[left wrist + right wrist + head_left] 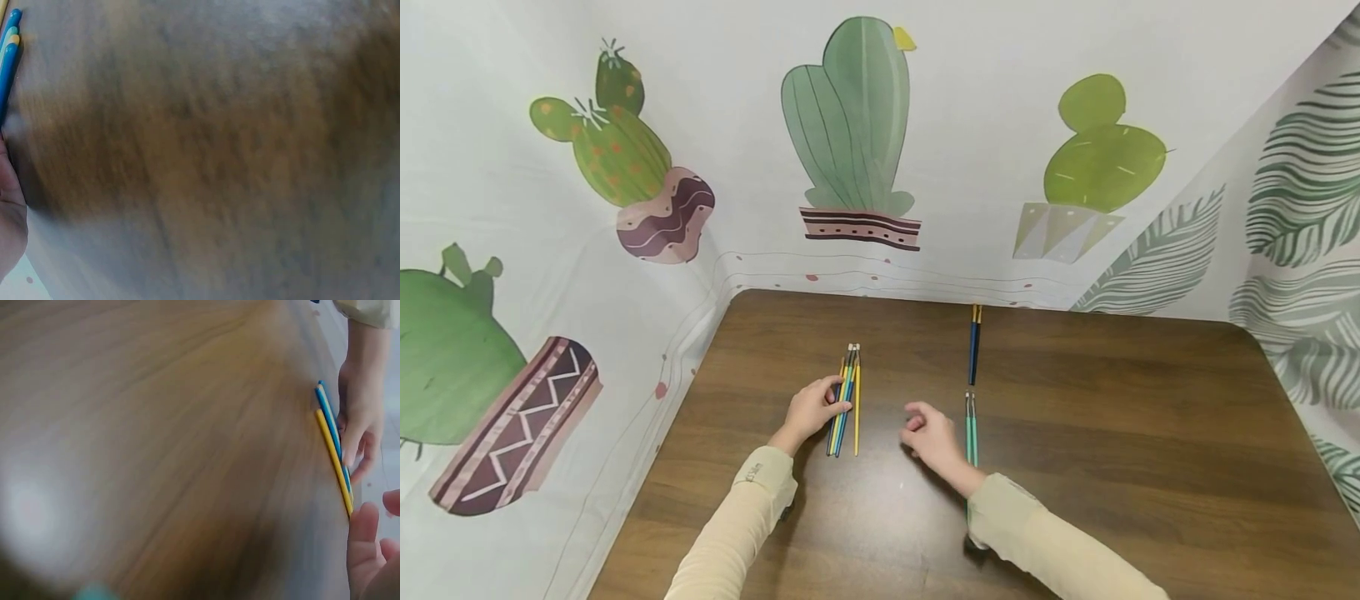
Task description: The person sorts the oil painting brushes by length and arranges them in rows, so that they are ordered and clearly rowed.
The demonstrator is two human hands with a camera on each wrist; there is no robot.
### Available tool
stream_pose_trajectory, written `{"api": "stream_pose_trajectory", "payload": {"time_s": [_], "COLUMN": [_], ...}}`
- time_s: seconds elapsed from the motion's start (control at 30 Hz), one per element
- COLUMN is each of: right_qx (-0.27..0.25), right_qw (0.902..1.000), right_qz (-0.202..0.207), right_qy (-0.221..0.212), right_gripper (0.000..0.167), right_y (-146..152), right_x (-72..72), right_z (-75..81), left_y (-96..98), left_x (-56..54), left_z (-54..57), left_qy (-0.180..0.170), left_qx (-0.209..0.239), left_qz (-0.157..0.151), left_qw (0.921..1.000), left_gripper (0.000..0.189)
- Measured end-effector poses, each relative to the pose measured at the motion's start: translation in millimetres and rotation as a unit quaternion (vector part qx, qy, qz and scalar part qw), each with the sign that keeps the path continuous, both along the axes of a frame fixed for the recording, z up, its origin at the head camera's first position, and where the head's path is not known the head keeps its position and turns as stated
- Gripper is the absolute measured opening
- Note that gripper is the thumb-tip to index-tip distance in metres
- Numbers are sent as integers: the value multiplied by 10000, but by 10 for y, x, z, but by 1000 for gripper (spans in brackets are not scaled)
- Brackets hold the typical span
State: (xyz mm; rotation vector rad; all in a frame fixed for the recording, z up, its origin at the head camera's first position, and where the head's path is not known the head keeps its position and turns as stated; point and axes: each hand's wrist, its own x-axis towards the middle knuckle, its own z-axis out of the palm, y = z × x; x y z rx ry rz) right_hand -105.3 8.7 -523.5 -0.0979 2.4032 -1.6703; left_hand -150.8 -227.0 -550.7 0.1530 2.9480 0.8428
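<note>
Several slim paintbrushes (841,435) in blue, yellow and green lie in a bundle on the table, white tips pointing away from me. My left hand (807,410) grips the bundle from its left side, thumb and fingers about the handles. Just right of it a yellow paintbrush (857,421) lies slightly apart. My right hand (934,437) hovers to the right of the bundle with loosely bent fingers and nothing in them. In the right wrist view its fingers (364,537) appear near the yellow brush. The left wrist view catches only handle ends (9,59) and part of the left hand.
Two green paintbrushes (972,429) lie beside my right wrist, partly hidden by the arm. Beyond them, two dark blue-handled brushes (974,350) rest near the far edge of the wooden table (1112,467). A cloth printed with cacti (857,125) hangs behind and at the sides.
</note>
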Motion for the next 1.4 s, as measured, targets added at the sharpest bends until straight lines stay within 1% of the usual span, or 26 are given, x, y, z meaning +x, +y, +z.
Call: {"api": "stream_pose_trajectory", "payload": {"time_s": [0.13, 0.27, 0.37, 0.47, 0.6, 0.7, 0.87, 1.0, 1.13, 1.27, 1.4], "right_qx": [-333, -318, -203, -116, -115, -45, 292, 535, 934, 1400, 1922], "right_qw": [9993, 9992, 9993, 9992, 9991, 9993, 9992, 9985, 9956, 9898, 9800], "right_qz": [-87, -233, -316, -367, -333, -305, -261, -104, -9, -11, -106], "right_qy": [-121, -102, -67, -131, -222, -188, -60, -70, 25, 254, 508], "right_gripper": [40, 39, 38, 36, 37, 37, 37, 38, 39, 37, 36], "right_y": [-320, -532, -630, -702, -776, -816, -849, -863, -878, -896, -912], "right_x": [-99, -191, -242, -273, -285, -288, -312, -349, -382, -395, -381], "right_z": [-28, -50, -79, -114, -139, -145, -170, -192, -217, -221, -170], "left_y": [13, 24, 28, 28, 23, 19, 12, 5, -1, -4, -5], "left_x": [-3, -8, -12, -10, -3, -2, -6, 0, 5, 9, 15], "left_z": [8, 15, 27, 47, 63, 63, 62, 62, 56, 45, 42], "left_qy": [42, 97, 150, 172, 147, 143, 133, 107, 112, 107, 129], "left_qx": [87, 73, 24, -6, -28, -37, 19, 48, 32, 30, 42], "left_qz": [-50, -56, -81, -117, -119, -105, -112, -89, -89, -78, -92], "left_qw": [9999, 9999, 9999, 9998, 9998, 9998, 9998, 9999, 9999, 9999, 9999], "left_gripper": [48, 48, 47, 46, 46, 46, 47, 47, 46, 46, 46]}}
